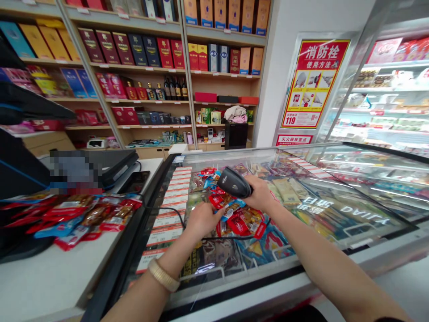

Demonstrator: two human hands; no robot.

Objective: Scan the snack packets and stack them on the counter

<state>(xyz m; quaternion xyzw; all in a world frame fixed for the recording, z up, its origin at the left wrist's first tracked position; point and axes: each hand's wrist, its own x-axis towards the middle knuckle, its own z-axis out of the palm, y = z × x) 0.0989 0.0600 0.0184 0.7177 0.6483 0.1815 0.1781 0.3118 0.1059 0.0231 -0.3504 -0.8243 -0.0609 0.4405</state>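
Observation:
A black barcode scanner (pixel 233 182) is gripped in my right hand (pixel 259 193), its head pointing left over the glass top of a freezer (pixel 208 156). Below it lies a pile of red and blue snack packets (pixel 243 221) on the glass. My left hand (pixel 203 219), with a gold bracelet at the wrist, is at the pile's left side, thumb and fingers on a small blue and red packet (pixel 231 209). The fingertips are partly hidden among the packets. A black cable (pixel 231 238) runs across the glass in front of the pile.
On the white counter (pixel 43 277) at the left lie more red and blue packets (pixel 90 214), beside a black device (pixel 119 163) and a dark monitor. Price labels (pixel 167 210) line the freezer's left part. Shelves (pixel 140 67) of boxes and bottles stand behind; a lit refrigerated display is at the right.

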